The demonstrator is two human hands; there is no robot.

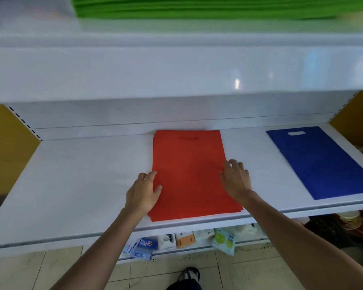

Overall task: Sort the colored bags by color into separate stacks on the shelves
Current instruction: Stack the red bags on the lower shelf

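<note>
Both my hands, left (144,192) and right (236,178), flat, fingers straight, squaring flat red fabric bag stack (190,174); uneven push could skew it.

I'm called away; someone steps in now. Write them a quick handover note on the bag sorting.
Left hand open, flat against the left edge of the red stack.
Right hand open, fingers at its right edge.
The stack lies on the middle shelf; blue bag to its right, apart; green stack on the upper shelf.
Done: three colours separated.
Left: likely squaring the red stack; no unsorted bags in view.
</note>
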